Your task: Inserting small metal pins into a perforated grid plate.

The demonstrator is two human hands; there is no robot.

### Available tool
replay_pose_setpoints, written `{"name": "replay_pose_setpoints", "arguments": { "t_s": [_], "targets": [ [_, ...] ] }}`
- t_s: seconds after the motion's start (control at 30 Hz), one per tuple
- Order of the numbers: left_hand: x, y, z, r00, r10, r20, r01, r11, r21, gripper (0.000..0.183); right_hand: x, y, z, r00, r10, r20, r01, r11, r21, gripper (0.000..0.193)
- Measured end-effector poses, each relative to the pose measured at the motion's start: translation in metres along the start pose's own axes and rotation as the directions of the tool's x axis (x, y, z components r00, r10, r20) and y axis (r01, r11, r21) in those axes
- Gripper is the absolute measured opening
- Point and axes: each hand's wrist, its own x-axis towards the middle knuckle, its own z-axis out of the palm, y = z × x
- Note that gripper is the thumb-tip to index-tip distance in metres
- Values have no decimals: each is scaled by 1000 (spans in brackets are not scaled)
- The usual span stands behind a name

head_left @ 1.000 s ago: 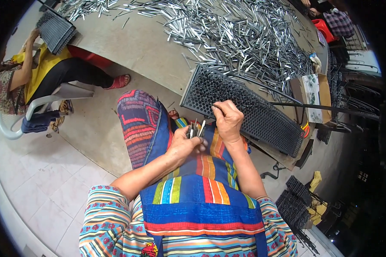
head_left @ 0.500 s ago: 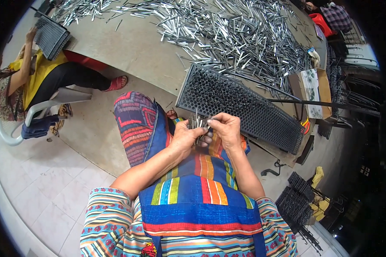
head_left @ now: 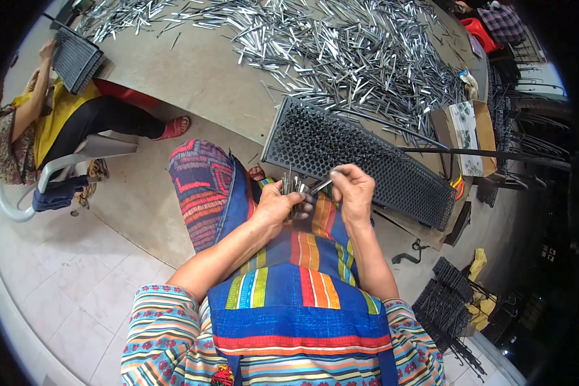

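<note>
My left hand is closed round a bundle of thin metal strips, whose ends stick up unevenly above the fingers. Just to its right, my right hand pinches one end of a single metal strip that slants down toward the bundle. Both hands are over my lap, close to the near edge of a long black perforated tray. Dark pieces fill many holes in the left part of that tray. Whether the single strip touches the bundle is hard to make out.
A large heap of loose metal strips covers the far part of the table. An open cardboard box and black rods lie to the right. A co-worker sits at the left with another tray. Black racks stand at lower right.
My right hand has moved slightly right, away from the bundle, and a single strip now shows between its fingertips. My left hand keeps its hold on the bundle.
</note>
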Motion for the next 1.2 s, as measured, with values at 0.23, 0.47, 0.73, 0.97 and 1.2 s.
{"name": "replay_pose_setpoints", "arguments": {
  "t_s": [0.23,0.47,0.73,0.97,1.2],
  "targets": [
    [2,2,4,997,-69,28,68,997,24,23,19,-5,10,854,-511,-99,442,814,-377,6],
    [4,-2,0,998,-49,28,50,997,-58,24,21,-12,19,746,-664,54,557,576,-598,7],
    [0,-3,-1,998,-58,24,58,998,-6,23,23,-19,22,723,-670,167,578,456,-676,9],
    [3,-3,-1,999,-40,0,40,998,-42,23,19,-13,21,754,-627,194,541,426,-725,11],
    [1,0,2,999,31,7,-31,999,-37,20,12,-11,21,762,-616,200,533,422,-733,12]
  ]
}}
